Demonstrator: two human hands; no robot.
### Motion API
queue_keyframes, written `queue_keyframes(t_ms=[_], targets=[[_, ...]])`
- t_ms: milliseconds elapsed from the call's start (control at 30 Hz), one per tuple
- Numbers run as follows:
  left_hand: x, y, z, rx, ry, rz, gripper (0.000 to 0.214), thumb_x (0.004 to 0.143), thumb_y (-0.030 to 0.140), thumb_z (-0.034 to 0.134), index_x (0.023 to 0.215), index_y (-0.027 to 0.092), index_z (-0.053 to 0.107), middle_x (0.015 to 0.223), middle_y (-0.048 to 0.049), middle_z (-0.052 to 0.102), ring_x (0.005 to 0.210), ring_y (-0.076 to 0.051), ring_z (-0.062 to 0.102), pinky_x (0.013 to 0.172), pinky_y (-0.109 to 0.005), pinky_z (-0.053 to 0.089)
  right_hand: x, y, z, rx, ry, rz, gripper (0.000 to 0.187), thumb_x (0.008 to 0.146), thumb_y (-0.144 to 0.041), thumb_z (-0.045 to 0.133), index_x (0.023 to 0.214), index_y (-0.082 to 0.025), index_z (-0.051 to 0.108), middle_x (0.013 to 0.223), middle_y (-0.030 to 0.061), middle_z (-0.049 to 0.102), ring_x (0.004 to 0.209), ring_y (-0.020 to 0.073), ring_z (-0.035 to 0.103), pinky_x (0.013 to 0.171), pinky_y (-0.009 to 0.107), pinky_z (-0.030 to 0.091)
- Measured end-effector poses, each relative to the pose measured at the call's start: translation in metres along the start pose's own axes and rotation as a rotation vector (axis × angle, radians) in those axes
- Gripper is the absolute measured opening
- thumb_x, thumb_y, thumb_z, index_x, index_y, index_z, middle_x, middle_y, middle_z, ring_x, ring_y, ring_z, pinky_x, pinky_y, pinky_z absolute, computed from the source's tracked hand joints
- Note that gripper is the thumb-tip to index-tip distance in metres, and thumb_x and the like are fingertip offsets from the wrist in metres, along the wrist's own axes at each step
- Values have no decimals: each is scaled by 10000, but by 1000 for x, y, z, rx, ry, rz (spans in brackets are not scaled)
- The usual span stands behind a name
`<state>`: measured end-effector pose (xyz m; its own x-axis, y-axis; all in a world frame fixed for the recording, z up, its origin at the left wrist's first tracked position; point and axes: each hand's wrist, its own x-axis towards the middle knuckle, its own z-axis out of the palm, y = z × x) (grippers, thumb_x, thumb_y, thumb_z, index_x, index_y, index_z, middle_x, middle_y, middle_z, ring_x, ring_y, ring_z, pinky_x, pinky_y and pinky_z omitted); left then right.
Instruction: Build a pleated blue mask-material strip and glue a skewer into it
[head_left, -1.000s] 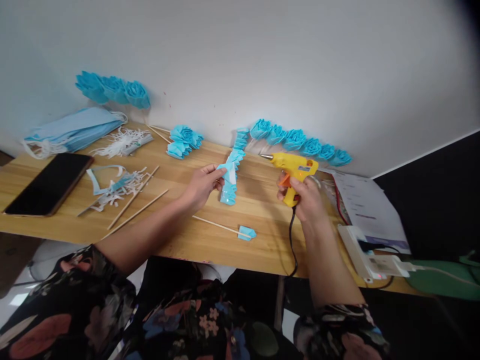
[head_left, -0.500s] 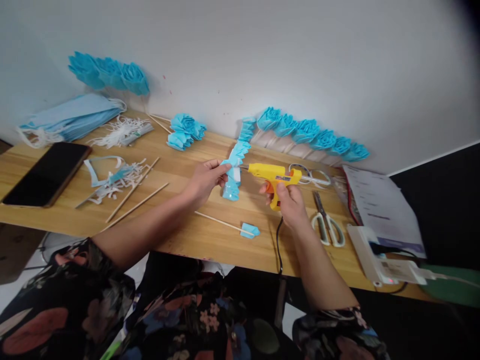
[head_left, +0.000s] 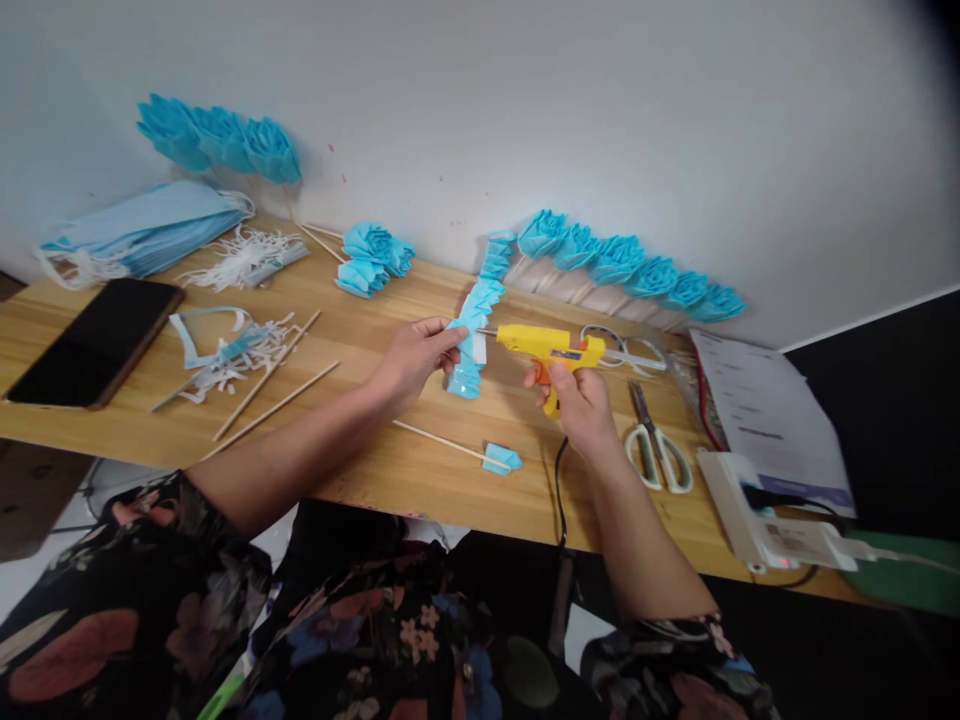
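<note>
My right hand (head_left: 576, 395) grips a yellow glue gun (head_left: 551, 345) by its handle, fingers around the orange trigger. Its nozzle points left and meets a small blue fabric piece at my left hand. Pinched between the thumb and fingers of my left hand (head_left: 424, 360) is that folded blue fabric petal (head_left: 463, 328). Below and behind it runs a row of stacked blue petals (head_left: 481, 300) on the table. Nearer me lies a wooden stick (head_left: 439, 440) with a blue petal (head_left: 501, 459) at its right end.
Finished blue fabric flowers (head_left: 615, 260) lean on the wall, with more flowers (head_left: 371, 255) lying left of centre. Face masks (head_left: 150, 230), a phone (head_left: 97, 340), scraps and sticks cover the left. Scissors (head_left: 654, 440), a power strip (head_left: 739, 510) and papers (head_left: 769, 410) lie right. The gun's cord (head_left: 559, 490) hangs off the edge.
The view has shifted very slightly. Both hands keep nearly the same place, with the glue gun's nozzle still at the blue petal.
</note>
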<state>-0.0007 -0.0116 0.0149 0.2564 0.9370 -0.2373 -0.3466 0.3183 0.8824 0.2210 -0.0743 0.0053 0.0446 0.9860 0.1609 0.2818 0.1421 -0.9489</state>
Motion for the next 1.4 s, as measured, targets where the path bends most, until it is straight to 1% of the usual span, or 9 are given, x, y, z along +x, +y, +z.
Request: queue_keyframes(t_ms=[200, 400, 833, 933, 1067, 1133, 1200, 1267, 1400], targets=[[0, 0, -1, 1, -18, 4, 280, 934, 82, 696, 662, 125, 646, 528, -7, 613, 454, -79, 530, 489, -203, 405, -1, 2, -1, -31, 7, 1, 580, 905, -789, 598, 873, -221, 709, 811, 60, 738, 621, 147, 589, 531, 261, 510], [-2, 1, 0, 2, -13, 2, 315, 962, 49, 620, 657, 124, 641, 524, -6, 609, 451, -76, 525, 485, -197, 406, 0, 1, -2, -74, 6, -9, 605, 906, -803, 578, 794, -220, 692, 799, 50, 721, 583, 131, 562, 531, 264, 491], [0, 2, -2, -86, -47, -81, 305, 969, 69, 608, 672, 121, 658, 548, -24, 630, 477, -87, 556, 480, -202, 384, -1, 0, -7, -198, 44, -54, 622, 926, -779, 541, 732, -210, 700, 839, 78, 737, 623, 163, 596, 565, 294, 501], [2, 1, -3, -110, -70, -94, 262, 943, 88, 654, 682, 121, 661, 564, -22, 634, 488, -90, 555, 487, -208, 385, -2, -1, -9, -334, 68, -114, 561, 942, -723, 539, 741, -229, 714, 841, 83, 745, 705, 216, 663, 708, 363, 556], [6, 1, -5, -152, -80, -101, 230, 911, 113, 695, 684, 118, 657, 581, -24, 639, 511, -95, 567, 491, -213, 389, 1, -2, -14, -459, 95, -213, 452, 924, -672, 582, 837, -260, 745, 898, 97, 766, 1026, 319, 719, 1012, 461, 534], [6, 3, -4, -165, -82, -101, 228, 910, 114, 685, 684, 116, 657, 581, -26, 637, 515, -96, 565, 490, -213, 387, 5, 2, -20, -488, 139, -163, 484, 914, -699, 579, 862, -250, 751, 860, 99, 762, 973, 312, 719, 952, 438, 551], [5, 4, -3, -165, -85, -107, 237, 919, 108, 660, 683, 114, 656, 575, -29, 632, 515, -98, 563, 488, -213, 383, 11, 9, -28, -474, 178, -24, 571, 899, -765, 551, 837, -226, 729, 761, 80, 730, 753, 259, 686, 742, 373, 553], [3, 5, -3, -161, -90, -116, 239, 920, 108, 656, 682, 116, 652, 571, -26, 625, 514, -98, 559, 488, -212, 382, 17, 19, -36, -448, 166, 117, 670, 863, -857, 505, 762, -215, 667, 642, 42, 657, 573, 203, 587, 571, 324, 473], [3, 3, -3, -155, -97, -117, 222, 888, 136, 724, 683, 128, 638, 580, -12, 622, 522, -94, 557, 491, -213, 379, 23, 28, -49, -676, 64, 228, 781, 865, -930, 378, 614, -220, 587, 596, 73, 635, 616, 225, 612, 591, 326, 436]])
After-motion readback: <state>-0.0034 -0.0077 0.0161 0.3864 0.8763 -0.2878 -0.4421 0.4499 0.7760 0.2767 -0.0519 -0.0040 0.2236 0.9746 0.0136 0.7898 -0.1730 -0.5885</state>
